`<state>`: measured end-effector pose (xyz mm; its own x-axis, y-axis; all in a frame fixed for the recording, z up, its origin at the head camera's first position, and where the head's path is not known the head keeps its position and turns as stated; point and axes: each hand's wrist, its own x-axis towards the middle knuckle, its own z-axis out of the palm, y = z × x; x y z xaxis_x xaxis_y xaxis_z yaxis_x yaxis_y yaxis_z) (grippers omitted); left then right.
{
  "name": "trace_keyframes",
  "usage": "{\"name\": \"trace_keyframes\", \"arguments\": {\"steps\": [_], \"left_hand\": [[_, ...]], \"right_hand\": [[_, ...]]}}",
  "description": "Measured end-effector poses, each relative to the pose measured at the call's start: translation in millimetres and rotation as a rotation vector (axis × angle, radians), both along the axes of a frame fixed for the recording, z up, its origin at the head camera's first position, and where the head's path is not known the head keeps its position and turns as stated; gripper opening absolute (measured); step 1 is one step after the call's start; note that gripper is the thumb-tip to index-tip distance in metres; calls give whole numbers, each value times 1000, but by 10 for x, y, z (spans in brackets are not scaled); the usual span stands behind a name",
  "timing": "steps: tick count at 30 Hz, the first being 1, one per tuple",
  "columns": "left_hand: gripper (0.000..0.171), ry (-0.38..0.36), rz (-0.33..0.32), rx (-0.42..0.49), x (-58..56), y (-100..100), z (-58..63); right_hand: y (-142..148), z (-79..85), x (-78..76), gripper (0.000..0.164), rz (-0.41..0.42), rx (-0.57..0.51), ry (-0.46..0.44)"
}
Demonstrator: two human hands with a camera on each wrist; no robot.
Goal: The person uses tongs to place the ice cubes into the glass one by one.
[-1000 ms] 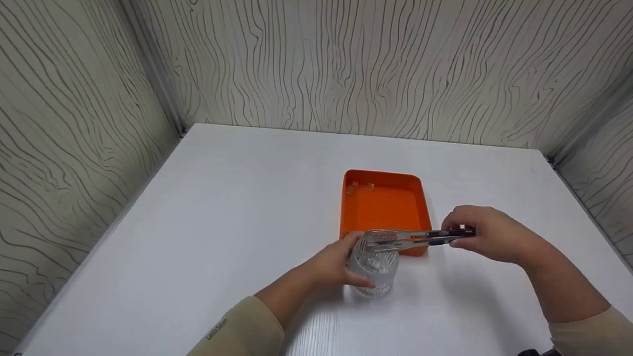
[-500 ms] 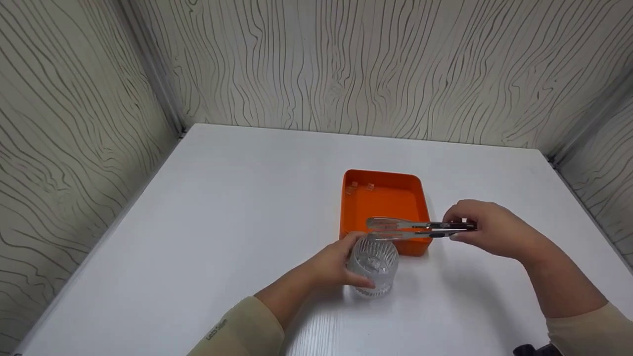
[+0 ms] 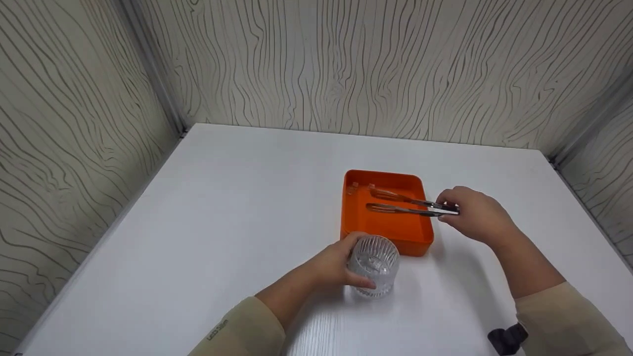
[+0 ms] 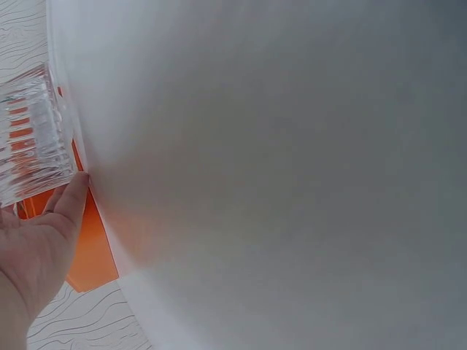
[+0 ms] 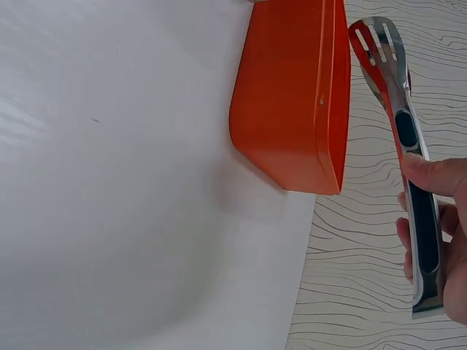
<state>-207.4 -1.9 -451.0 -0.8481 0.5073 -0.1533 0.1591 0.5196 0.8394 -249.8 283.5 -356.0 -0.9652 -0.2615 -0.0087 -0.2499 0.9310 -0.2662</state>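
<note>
My left hand [image 3: 330,263] holds a ribbed clear glass [image 3: 374,267] by its side, thumb in front, on the white table. Some clear contents lie in the glass, too blurred to tell apart. In my right hand [image 3: 472,213] are metal tongs [image 3: 405,210] with dark grips, pinched near their closed end. The tongs' slotted tips stand apart above the orange tray [image 3: 385,227], with nothing seen between them. Several small clear cubes [image 3: 352,189] lie at the tray's far left corner. The right wrist view shows the thumb on the tongs' dark grip [image 5: 423,226].
The white table [image 3: 247,198] carries the tray, whose near wall [image 3: 415,248] stands just behind the glass. Wood-patterned panels [image 3: 336,64] rise behind and at both sides of the table. A black wrist device [image 3: 508,339] sits by the right sleeve.
My right hand has lifted the tongs out of the glass and carried them away from me, over the tray. The left hand and the glass have stayed in place.
</note>
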Motion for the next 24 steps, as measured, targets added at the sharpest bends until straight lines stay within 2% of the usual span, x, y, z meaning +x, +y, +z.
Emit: {"name": "trace_keyframes", "arguments": {"steps": [6, 12, 24], "left_hand": [[80, -9, 10, -17, 10, 3, 14], [80, -30, 27, -14, 15, 10, 19], [80, -21, 6, 7, 8, 0, 0]], "right_hand": [[-110, -85, -107, 22, -52, 53, 26], [-177, -147, -202, 25, -108, 66, 2], [-324, -235, -294, 27, -157, 149, 34]]}}
